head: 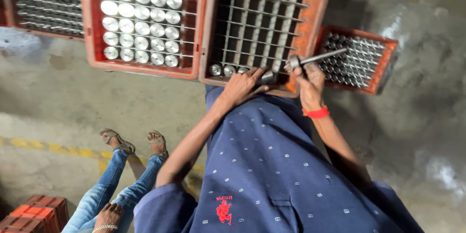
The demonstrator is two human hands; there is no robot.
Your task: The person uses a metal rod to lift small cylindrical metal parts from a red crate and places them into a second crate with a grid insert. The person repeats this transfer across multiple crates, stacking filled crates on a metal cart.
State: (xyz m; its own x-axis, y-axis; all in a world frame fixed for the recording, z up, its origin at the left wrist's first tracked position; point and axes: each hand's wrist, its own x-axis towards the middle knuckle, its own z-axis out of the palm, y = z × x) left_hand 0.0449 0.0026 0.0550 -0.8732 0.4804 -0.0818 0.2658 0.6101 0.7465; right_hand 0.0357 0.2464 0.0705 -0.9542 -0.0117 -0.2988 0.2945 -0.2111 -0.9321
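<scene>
My left hand (pixel 241 86) rests on the near edge of an orange crate (pixel 318 0) with a metal grid, its fingers around a round silver part (pixel 267 76) in the front row. A few silver parts (pixel 222 70) stand in that row; the other cells look dark. My right hand (pixel 307 78) grips a grey metal valve-like part (pixel 315 58) with a round head and a long stem, held over the crate's near right corner. A red band circles that wrist.
A second orange crate (pixel 92 24) to the left holds several rows of shiny round parts. More filled crates lie at the top left (pixel 43 2) and right (pixel 357 58). Another person's legs in jeans and sandals (pixel 131 148) stand at lower left. Concrete floor with a yellow line.
</scene>
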